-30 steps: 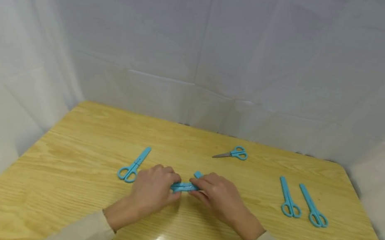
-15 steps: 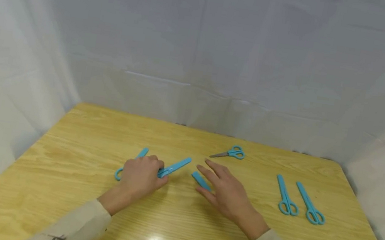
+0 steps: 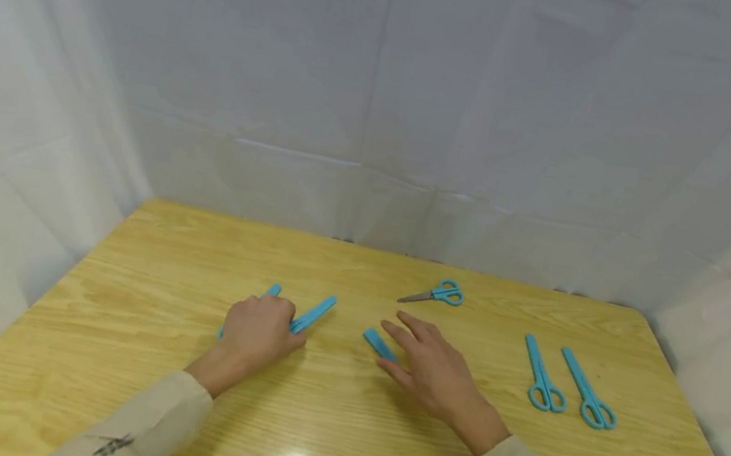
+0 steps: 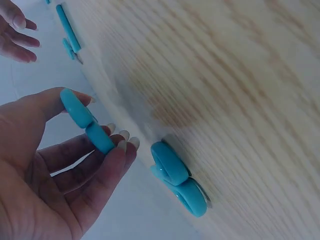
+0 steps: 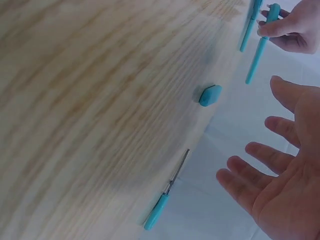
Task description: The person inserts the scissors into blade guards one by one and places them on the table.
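Note:
My left hand (image 3: 256, 330) grips a pair of light-blue scissors (image 3: 314, 313) by the finger loops, its blades inside a blue cover that points away to the right. In the left wrist view the loops (image 4: 75, 107) sit between thumb and fingers, above the table. Just beneath and left lies another covered pair of scissors (image 4: 172, 165), partly hidden by this hand in the head view. My right hand (image 3: 437, 367) hovers with spread, relaxed fingers, holding nothing. Beside its thumb a loose blue blade cover (image 3: 380, 344) lies on the table, its near end hidden by the hand.
Farther back lies a pair of scissors (image 3: 447, 293) with bare metal blades pointing left. Two covered scissors, one (image 3: 543, 384) beside the other (image 3: 590, 395), lie on the right of the wooden table (image 3: 333, 430). White sheets (image 3: 385, 103) hang behind and at both sides.
My right hand has let go of the covered scissors and opened. The left hand has carried them left, close over the pair lying there, and turned them to point away.

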The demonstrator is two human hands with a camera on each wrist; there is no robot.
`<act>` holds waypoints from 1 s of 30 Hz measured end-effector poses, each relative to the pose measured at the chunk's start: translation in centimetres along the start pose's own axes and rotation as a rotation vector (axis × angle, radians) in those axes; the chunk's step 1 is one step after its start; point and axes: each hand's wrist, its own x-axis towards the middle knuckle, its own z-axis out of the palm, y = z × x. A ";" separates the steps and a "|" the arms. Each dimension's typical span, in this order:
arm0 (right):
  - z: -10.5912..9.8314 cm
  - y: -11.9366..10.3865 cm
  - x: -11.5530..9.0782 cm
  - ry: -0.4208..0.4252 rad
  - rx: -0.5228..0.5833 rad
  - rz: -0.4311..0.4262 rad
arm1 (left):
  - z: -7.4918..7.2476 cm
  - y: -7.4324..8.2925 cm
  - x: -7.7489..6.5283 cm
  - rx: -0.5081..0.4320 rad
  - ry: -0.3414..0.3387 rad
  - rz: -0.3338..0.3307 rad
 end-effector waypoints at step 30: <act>0.7 0.7 -0.5 -0.102 -0.009 0.072 | 1.2 0.5 0.8 0.129 -0.085 0.021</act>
